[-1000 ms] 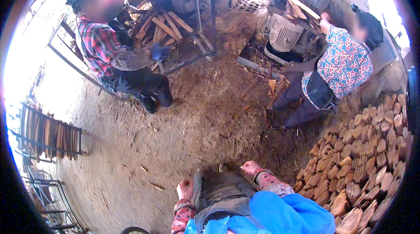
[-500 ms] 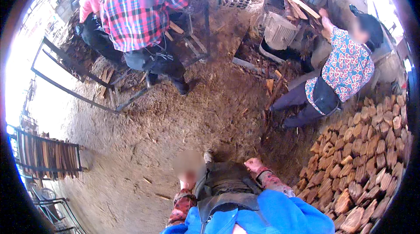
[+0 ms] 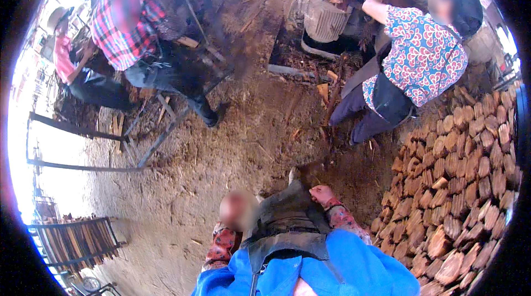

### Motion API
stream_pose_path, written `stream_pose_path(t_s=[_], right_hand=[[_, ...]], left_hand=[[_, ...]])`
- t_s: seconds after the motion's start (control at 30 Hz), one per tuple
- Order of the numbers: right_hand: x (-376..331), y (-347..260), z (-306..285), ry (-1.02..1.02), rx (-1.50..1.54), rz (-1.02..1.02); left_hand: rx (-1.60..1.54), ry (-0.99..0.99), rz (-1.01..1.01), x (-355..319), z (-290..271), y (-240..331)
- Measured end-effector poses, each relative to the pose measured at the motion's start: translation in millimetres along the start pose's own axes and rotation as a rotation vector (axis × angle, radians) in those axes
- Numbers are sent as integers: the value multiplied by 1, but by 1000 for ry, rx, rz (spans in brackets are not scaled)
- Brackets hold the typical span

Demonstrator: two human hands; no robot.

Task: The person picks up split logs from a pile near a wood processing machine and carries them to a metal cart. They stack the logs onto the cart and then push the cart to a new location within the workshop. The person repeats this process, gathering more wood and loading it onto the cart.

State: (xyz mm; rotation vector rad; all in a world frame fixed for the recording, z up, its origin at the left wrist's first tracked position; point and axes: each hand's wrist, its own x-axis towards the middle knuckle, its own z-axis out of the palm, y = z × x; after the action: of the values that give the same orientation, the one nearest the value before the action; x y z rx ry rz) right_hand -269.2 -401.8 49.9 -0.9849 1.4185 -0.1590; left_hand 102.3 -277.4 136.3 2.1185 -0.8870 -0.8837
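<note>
Head view: hands lowered beside the dark garment

The right hand [image 3: 322, 194] is held at the edge of the dark garment [image 3: 287, 213], its fingers curled narrow with nothing seen in them; the left hand [image 3: 237, 209] is blurred, so its grip cannot be told. Right of the fingers, split wood [image 3: 456, 202] is piled closely, presumably so that the pieces brace one another. Well left of them, wooden slats [image 3: 77, 243] are packed side by side, probably against toppling.
</note>
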Motion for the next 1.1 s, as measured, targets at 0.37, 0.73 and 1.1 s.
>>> stream_pose_path(t_s=[0.37, 0.73, 1.1], right_hand=[[38, -73, -102, 7, -259, -137], [110, -125, -87, 88, -312, -77], [180, -225, -52, 155, -289, -101]], left_hand=[[65, -21, -120, 32, 51, -7], [39, -173, -272, 134, 51, -2], [292, -224, -9, 338, 24, 47]])
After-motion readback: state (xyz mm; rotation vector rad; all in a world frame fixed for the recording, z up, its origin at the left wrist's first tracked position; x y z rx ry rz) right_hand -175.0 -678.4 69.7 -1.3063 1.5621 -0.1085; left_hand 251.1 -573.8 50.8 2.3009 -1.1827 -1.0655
